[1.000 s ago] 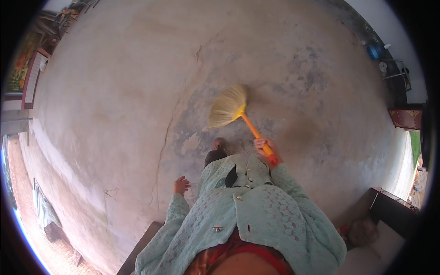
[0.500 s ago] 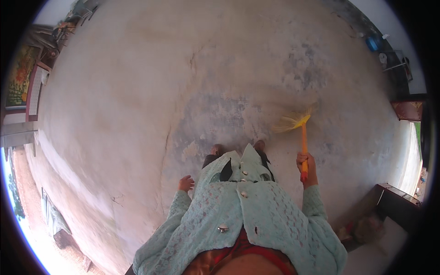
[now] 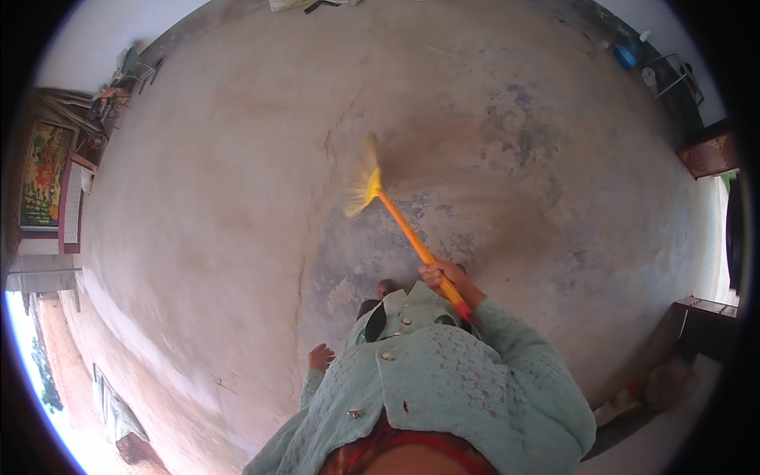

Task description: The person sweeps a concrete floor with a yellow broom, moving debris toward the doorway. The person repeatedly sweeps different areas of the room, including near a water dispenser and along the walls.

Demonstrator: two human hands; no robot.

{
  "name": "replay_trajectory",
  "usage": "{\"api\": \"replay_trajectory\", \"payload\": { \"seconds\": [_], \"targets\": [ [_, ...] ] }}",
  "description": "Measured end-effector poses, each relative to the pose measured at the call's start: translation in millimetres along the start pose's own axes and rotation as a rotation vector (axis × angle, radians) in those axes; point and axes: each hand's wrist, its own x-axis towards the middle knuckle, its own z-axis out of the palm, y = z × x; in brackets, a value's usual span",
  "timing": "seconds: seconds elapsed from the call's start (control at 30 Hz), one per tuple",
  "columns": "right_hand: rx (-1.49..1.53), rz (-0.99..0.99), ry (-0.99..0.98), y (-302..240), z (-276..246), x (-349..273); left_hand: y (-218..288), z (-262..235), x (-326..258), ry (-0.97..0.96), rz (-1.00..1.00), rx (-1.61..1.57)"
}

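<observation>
My right hand (image 3: pixel 445 279) grips the orange handle of a yellow broom (image 3: pixel 396 218). The handle slants up and to the left, and the fanned straw head (image 3: pixel 361 178) rests on the grey concrete floor (image 3: pixel 507 134) in front of me. My left hand (image 3: pixel 321 356) hangs by my side with its fingers curled and nothing in it. Both arms are in pale green lace sleeves, and my buttoned top fills the lower middle of the view.
A crack (image 3: pixel 305 261) runs down the floor left of the broom. A framed picture and cluttered shelves (image 3: pixel 47 170) stand at the left edge. A blue container (image 3: pixel 627 55) sits at the far right, and dark wooden furniture (image 3: pixel 701 324) at the right.
The broom has swung from my right side across to the left and further forward. My right hand moved inward with it. The view also tilted.
</observation>
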Motion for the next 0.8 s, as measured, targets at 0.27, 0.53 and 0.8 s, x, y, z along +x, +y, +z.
{"api": "replay_trajectory", "payload": {
  "seconds": [0.27,0.53,0.8],
  "targets": [
    [0.368,0.050,-0.057,-32.5,-50.1,120.0,-23.2,-52.7,13.2,-0.123,0.965,1.303],
    [0.411,-0.424,-0.028,-140.1,-114.7,-35.0,35.7,32.0,-14.3,-0.283,0.237,0.612],
    [0.169,-0.868,0.412,-136.8,-42.8,-151.2,92.3,95.0,-33.0,-0.185,0.233,0.573]
  ]
}}
